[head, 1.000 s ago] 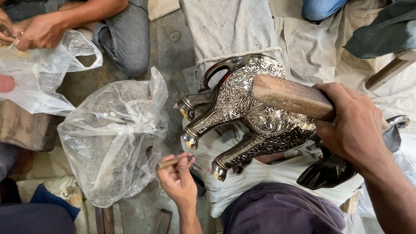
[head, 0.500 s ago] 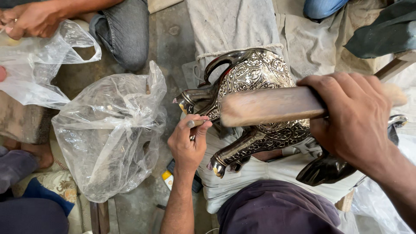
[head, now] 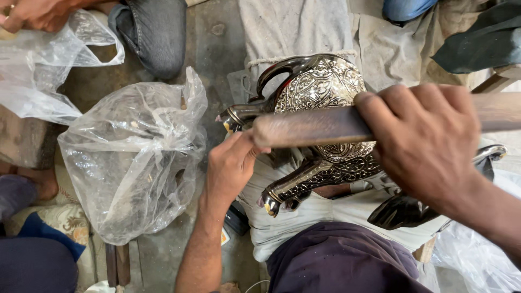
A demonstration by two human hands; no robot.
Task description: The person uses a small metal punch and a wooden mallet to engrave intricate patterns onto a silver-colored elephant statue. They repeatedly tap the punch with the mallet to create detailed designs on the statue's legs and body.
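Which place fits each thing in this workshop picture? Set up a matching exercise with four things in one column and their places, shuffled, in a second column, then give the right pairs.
Things:
1. wooden stick
2. ornate metal animal figure
3. large clear plastic bag
4. left hand

Places:
A. on the floor, left of the figure
B. in the grip of the right hand, held across the figure
C. at the figure's front legs, under the stick's end
D. lying on the person's lap, on pale cloth

Pairs: 1-B, 2-D, 3-A, 4-C
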